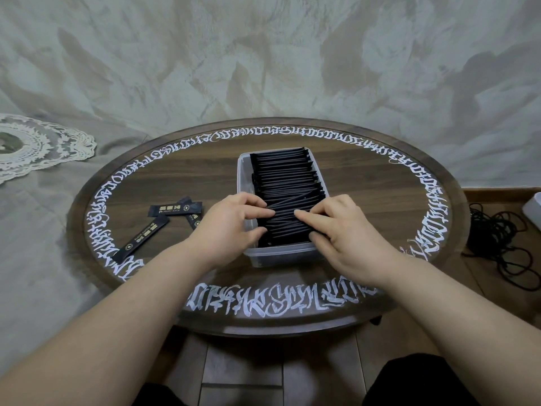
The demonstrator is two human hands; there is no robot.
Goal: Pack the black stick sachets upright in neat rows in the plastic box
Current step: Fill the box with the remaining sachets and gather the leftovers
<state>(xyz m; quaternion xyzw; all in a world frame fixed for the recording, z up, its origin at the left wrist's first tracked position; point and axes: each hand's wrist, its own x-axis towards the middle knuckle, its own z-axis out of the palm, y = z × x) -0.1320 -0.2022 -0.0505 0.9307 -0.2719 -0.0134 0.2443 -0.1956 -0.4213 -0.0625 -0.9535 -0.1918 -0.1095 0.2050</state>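
While both hands press on the black stick sachets (288, 200) standing in the clear plastic box (244, 183) mid-counter, left grip (231, 227) and right grip (341, 230) pinch near-row tops. I'd straighten the crossed ones first, then add the loose sachets (175, 208) on its left.

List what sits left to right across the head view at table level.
Lace doily → loose sachets on the table → left hand → plastic box of packed sachets → right hand → black cable on the floor.
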